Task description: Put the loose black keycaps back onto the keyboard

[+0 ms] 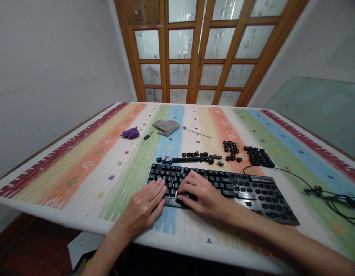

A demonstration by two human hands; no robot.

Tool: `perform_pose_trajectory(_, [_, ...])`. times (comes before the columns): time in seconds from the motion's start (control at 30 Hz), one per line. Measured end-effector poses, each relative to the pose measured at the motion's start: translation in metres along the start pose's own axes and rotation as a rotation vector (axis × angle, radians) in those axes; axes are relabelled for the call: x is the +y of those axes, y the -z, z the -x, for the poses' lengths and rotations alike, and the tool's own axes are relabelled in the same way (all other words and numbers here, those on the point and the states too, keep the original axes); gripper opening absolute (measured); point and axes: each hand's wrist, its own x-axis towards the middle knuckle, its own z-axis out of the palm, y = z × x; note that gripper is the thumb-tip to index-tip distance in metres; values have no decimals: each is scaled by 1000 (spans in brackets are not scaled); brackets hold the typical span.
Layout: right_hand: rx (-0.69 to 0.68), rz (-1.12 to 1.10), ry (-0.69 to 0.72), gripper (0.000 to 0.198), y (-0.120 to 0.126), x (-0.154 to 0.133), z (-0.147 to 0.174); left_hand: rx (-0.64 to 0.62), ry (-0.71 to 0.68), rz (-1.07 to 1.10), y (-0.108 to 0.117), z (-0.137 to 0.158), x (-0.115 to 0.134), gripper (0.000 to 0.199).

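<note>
A black keyboard (223,180) lies slantwise near the table's front edge. Keycaps cover much of its left and middle, while its right part shows bare key sockets (266,199). My left hand (145,203) rests flat at the keyboard's left end, fingers stretched out over the edge keys. My right hand (203,193) bends over the lower left rows, thumb and fingertips drawn together at a small black keycap (178,200) by the bottom row. The hand partly hides it and the keys beneath. Behind the keyboard lie a loose black space bar (185,160) and several loose keycaps (230,149).
More keycaps stand grouped (260,157) at the right. Farther back are a grey cloth (166,127), a purple cloth (130,133), a thin brush (197,132) and a small black tool (146,137). The keyboard's cable (318,191) coils at the right over the striped tablecloth (88,184).
</note>
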Motion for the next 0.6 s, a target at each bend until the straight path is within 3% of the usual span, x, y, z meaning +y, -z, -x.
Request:
perform_pose_trajectory(0.2, [99,148,108,15,-11,-2,4,-83,-10,-55,3,3,4,37])
perform_pose_trajectory(0.6, [168,169,102,15,-17,-5,9,-113,59,-86,0,5,14,41])
